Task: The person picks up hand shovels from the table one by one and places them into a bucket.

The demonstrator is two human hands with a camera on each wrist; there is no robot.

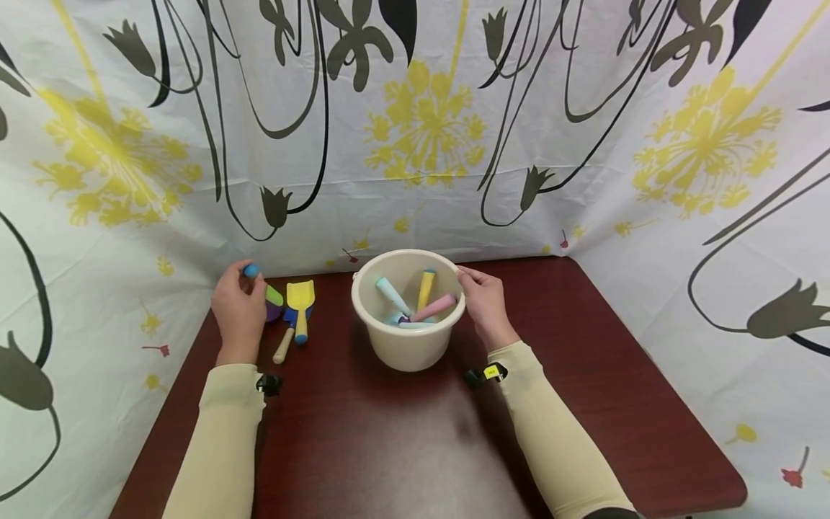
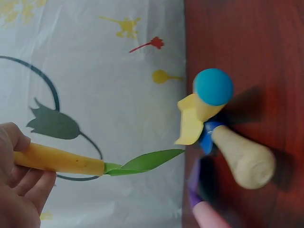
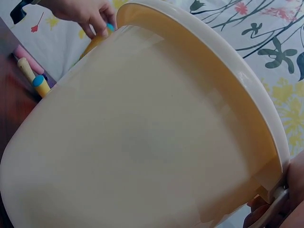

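My left hand (image 1: 238,310) pinches the yellow handle of a small toy trowel (image 2: 71,161), its green blade pointing away from the fingers. A blue cap tops the handle. Below that blade lie a yellow toy shovel (image 1: 300,297), a blue toy tool with a wooden handle (image 1: 283,346) and a purple tool with a pink handle (image 2: 209,216). With thumb and fingers at the rim, my right hand (image 1: 485,306) grips a cream bucket (image 1: 408,353). Inside it are several toy tools, with teal (image 1: 392,297), yellow and pink handles; their lower ends are mostly hidden.
The dark red table (image 1: 389,447) runs up to a white patterned cloth (image 1: 402,216) that hangs at the back and both sides. At the right, the table ends in a rounded corner.
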